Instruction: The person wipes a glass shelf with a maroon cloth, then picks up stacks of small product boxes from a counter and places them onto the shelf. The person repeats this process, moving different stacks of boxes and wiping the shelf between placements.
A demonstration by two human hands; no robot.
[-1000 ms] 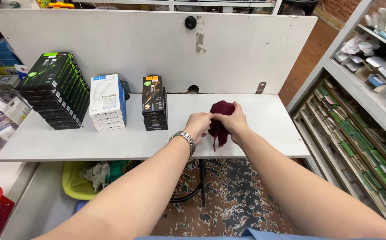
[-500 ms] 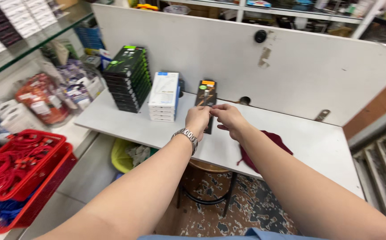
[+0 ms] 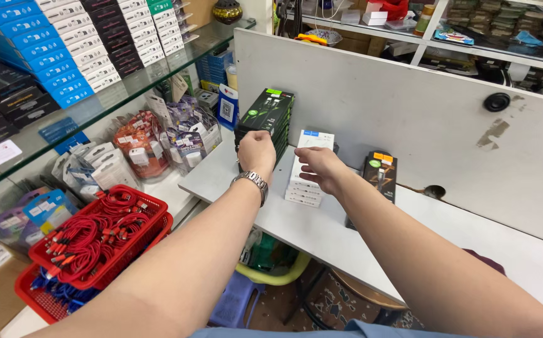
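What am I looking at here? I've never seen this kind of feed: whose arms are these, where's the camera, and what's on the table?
There is one view, from a camera worn on a person's head, looking down their own bare arms. The left hand, with a wristwatch, reaches the stack of black-and-green boxes. The right hand touches the stack of white boxes. A black-and-orange stack stands beside them on the white table. Neither hand clearly lifts anything. A red basket of cables sits left.
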